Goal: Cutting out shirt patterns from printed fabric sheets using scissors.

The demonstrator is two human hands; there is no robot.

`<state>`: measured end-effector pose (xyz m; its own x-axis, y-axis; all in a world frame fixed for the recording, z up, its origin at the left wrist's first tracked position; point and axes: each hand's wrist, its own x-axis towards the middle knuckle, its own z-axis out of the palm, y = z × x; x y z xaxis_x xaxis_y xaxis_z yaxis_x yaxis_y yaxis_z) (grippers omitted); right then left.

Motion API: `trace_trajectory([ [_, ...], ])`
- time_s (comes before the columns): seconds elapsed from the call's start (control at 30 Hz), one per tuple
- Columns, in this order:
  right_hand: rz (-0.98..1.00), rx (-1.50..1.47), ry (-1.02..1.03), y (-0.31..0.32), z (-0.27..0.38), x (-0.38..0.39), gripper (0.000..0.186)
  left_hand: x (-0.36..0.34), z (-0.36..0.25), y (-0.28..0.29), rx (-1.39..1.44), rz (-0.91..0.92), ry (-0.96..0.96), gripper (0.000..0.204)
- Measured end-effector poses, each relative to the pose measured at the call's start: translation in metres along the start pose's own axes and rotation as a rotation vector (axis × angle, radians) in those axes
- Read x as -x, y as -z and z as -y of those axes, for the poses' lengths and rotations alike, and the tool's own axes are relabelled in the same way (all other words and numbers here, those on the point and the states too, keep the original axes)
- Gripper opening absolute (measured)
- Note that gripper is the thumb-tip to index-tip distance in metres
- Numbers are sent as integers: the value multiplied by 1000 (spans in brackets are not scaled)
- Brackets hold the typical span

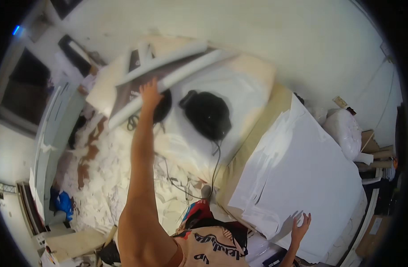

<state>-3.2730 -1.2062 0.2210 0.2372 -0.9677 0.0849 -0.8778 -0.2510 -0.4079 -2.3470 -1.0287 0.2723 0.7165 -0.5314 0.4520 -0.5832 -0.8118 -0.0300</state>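
My left hand [150, 92] is stretched far forward, its fingers spread over a long white roll [190, 69]. The fingers seem to touch the roll; whether they press on it cannot be made out. Behind it lies a second pale roll [168, 61], with a dark printed sheet [137, 84] between the two. Partly hidden by my left wrist is a round black object [163, 107]. My right hand [301, 227] is low on the right, fingers apart and holding nothing, over a stack of large white sheets [306, 155].
A black bag-like bundle [208, 115] rests on the plastic-covered pale block [253, 84], its cord [218, 164] hanging down. Paper scraps [101, 178] cover the floor at left. A long grey cabinet-like piece [61, 129] stands left; a plastic-wrapped bundle [344, 131] is at right.
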Motion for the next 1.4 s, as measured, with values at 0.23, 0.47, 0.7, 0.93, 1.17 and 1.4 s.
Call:
trace_trajectory([
  [0.23, -50, -154, 119, 33, 84, -46, 47, -59, 25, 0, 258, 157, -273, 67],
  [0.47, 50, -232, 363, 55, 252, -98, 47, -26, 37, 9, 318, 668, -190, 79],
  [0.7, 61, -491, 584, 44, 307, -142, 48, -68, 14, 202, 230, 573, -346, 86],
  [0.93, 536, -1160, 398, -72, 436, -245, 76, -52, 42, 512, 16, 514, -234, 104],
  [1.17, 720, -1749, 356, -114, 598, -306, 101, 8, 83, 779, 49, 472, -49, 129],
  [1.4, 1022, -1899, 649, -66, 677, -249, 43, 53, -52, 810, 78, 543, -67, 99],
])
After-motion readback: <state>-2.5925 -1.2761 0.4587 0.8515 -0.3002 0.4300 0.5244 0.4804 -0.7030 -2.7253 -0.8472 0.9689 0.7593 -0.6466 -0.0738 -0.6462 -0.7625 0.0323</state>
